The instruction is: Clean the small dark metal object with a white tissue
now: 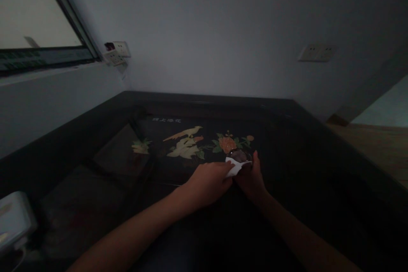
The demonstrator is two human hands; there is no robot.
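Note:
A small round, dark, glassy vessel (239, 154), perhaps a bowl or cup, is held over the black table, its open side tilted up. My right hand (251, 180) wraps round it from the right and below, with the thumb up along its side. My left hand (208, 182) is closed on a white tissue (235, 167) and presses it against the vessel's near left rim. Part of the tissue lies over that rim. The dim light hides the vessel's lower part and several of my fingers.
The glossy black table (274, 114) carries a picture of a golden bird (183, 134) and flowers. A white device with a cable (15, 219) stands at the left edge. Wall sockets (317, 52) sit on the wall behind, and a window (38, 12) is at upper left.

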